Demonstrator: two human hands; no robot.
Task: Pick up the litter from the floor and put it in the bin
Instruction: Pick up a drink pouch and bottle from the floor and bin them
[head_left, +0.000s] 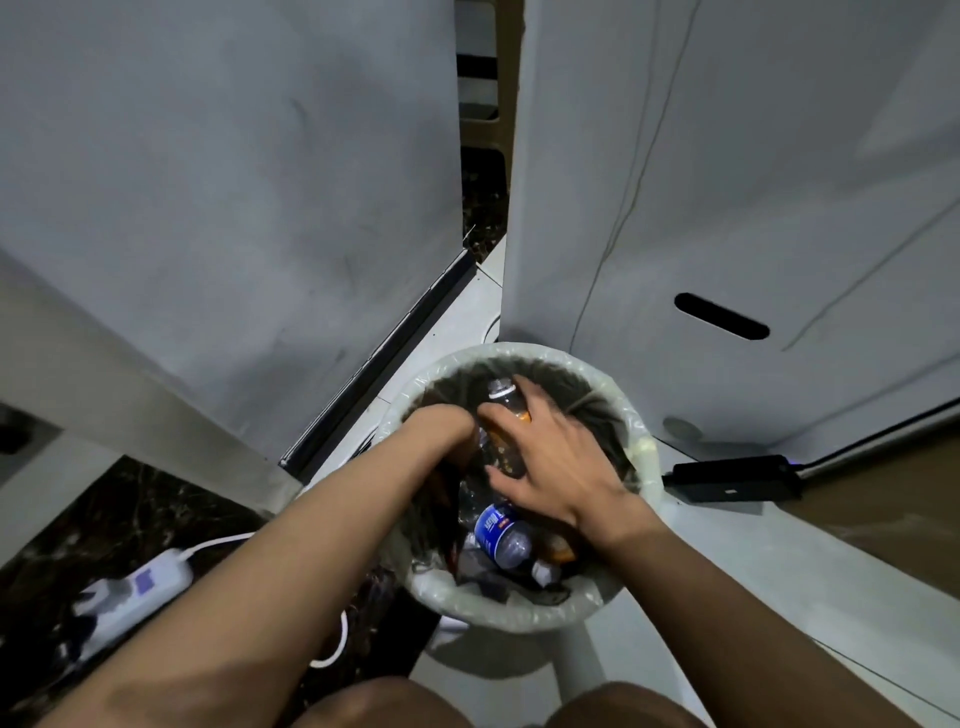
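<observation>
Head view, taken from above a round white bin (524, 613) lined with a translucent bag. Left of the bin, on dark marbled floor, lies a white power strip (137, 592) with its white cable (332, 649) looping toward the bin's base. The left hand (447, 431) reaches down inside the bin's left half; its fingers are hidden among the contents, so its grasp cannot be told. At the bin's centre, the right hand (550, 457) is curled round a clear plastic bottle (501, 415) with an orange label, cap pointing to the far rim, the bottle held within the bin's mouth. Nearer the front rim, inside the bin, lies a blue-labelled water bottle (501, 535) among other litter. Right of the bin, a black box-shaped device (732, 478) sits on the floor beside a white panel (753, 208) with a slot.
</observation>
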